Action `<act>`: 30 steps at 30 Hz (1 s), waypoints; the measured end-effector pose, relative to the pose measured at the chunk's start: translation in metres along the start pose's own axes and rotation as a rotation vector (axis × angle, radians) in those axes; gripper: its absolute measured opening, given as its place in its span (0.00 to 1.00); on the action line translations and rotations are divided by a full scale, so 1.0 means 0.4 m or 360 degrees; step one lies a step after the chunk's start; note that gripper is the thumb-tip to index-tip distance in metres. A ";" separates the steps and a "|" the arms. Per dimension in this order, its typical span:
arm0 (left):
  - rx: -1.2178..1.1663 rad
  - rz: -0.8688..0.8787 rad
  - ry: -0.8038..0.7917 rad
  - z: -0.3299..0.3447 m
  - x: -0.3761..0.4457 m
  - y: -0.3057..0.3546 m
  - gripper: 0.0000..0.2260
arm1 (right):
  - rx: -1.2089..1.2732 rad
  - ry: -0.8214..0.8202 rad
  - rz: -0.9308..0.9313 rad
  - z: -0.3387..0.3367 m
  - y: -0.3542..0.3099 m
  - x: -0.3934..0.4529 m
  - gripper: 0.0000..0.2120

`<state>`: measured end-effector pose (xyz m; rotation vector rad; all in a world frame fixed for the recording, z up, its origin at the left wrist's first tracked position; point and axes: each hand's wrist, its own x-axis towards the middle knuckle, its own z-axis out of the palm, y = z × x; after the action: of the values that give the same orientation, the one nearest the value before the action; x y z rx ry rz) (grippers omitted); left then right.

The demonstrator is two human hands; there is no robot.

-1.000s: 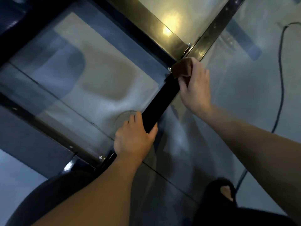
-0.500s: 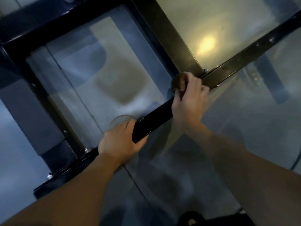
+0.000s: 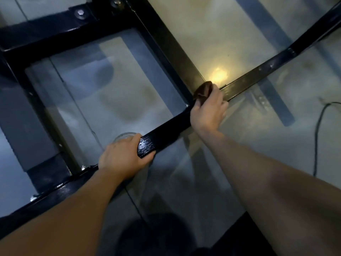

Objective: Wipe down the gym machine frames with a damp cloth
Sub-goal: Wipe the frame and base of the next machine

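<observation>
A black steel machine frame lies low over a glossy tiled floor. One long frame bar [image 3: 166,133] runs diagonally from lower left to upper right. My left hand [image 3: 121,157] grips this bar, fingers over its top and thumb underneath. Farther along, my right hand [image 3: 208,111] holds a dark brown cloth [image 3: 203,90] against the bar where a cross bar [image 3: 171,50] meets it. Most of the cloth is hidden under my fingers.
More black frame members [image 3: 36,100] form a rectangle at the left, with bolts [image 3: 80,13] at the top. A black cable [image 3: 317,130] trails over the floor at the right. A round drain cover [image 3: 122,136] sits beside my left hand. A lamp's glare reflects off the tile [image 3: 219,74].
The view has swung, so the bar now lies flatter across the frame. Both hands have stayed on the bar; the right hand still holds the cloth at the joint.
</observation>
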<state>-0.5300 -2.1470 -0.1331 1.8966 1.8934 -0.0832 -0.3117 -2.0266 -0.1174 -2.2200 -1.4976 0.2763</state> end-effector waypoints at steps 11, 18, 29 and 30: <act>-0.0062 0.0039 -0.0015 0.012 0.002 -0.009 0.23 | 0.0104 -0.0180 -0.0049 -0.040 0.023 0.057 0.28; -0.0076 0.0027 -0.0008 -0.003 -0.004 -0.004 0.22 | -0.0008 -0.0552 -0.0931 -0.087 0.085 -0.094 0.29; -0.0040 0.0012 -0.0021 0.011 0.005 -0.007 0.23 | -0.0238 -0.1027 -0.1333 -0.125 0.076 0.071 0.26; -0.0031 0.0014 -0.0021 0.013 0.006 -0.008 0.23 | -0.0266 -0.1099 -0.1435 -0.139 0.095 0.104 0.26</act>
<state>-0.5317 -2.1467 -0.1396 1.8870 1.8707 -0.0738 -0.2415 -2.0142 -0.0828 -1.3563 -2.7808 0.6599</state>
